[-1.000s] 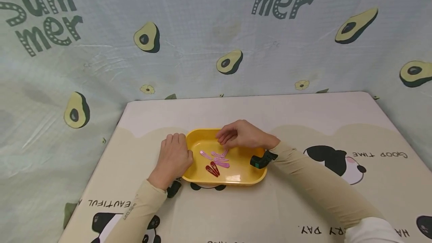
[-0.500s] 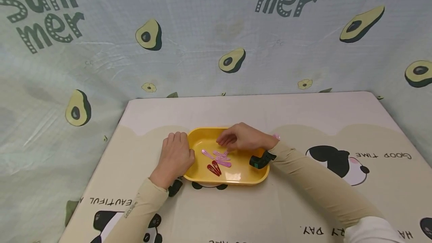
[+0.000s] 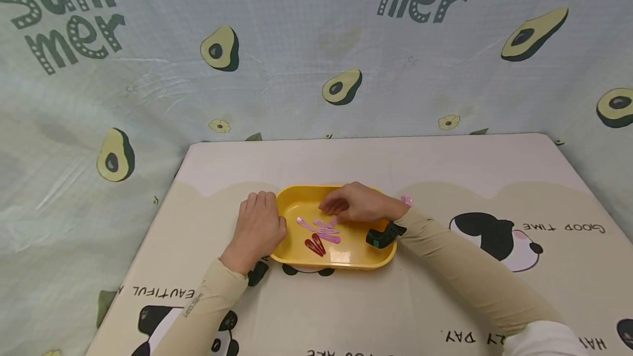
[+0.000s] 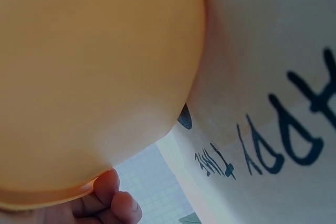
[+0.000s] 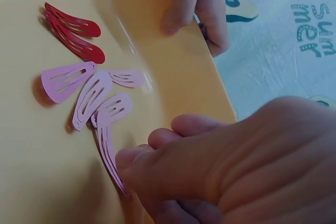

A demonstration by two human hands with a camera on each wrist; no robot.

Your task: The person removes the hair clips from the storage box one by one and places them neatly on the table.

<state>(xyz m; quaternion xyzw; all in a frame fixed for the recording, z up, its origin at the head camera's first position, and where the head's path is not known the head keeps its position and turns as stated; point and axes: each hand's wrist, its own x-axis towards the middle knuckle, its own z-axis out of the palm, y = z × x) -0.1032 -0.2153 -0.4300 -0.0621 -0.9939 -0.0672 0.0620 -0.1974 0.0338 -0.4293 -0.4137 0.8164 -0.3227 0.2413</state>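
A yellow tray [image 3: 356, 260] lies on the table with pink and red hair clips inside it. My left hand [image 3: 257, 227] grips its left rim; in the right wrist view the left thumb is inside the wall and the fingers outside. My right hand [image 3: 363, 202] reaches over the far side of the tray, fingers curled. In the right wrist view its thumb and fingers pinch one end of a long pink hair clip [image 5: 106, 148], whose other end meets the pink pile [image 5: 92, 98]. Two red hair clips [image 5: 76, 35] lie side by side near the pile.
A small pink item [image 3: 406, 200] rests on the table beyond my right wrist, partly hidden. The patterned tablecloth [image 3: 376, 312] covers the table, and a hanging cloth with avocado prints [image 3: 277, 59] rises behind its far edge.
The head view has shifted slightly. Both hands keep nearly the same places, the right hand lowering a little toward the clips. The pink item beyond the right wrist has come into sight.
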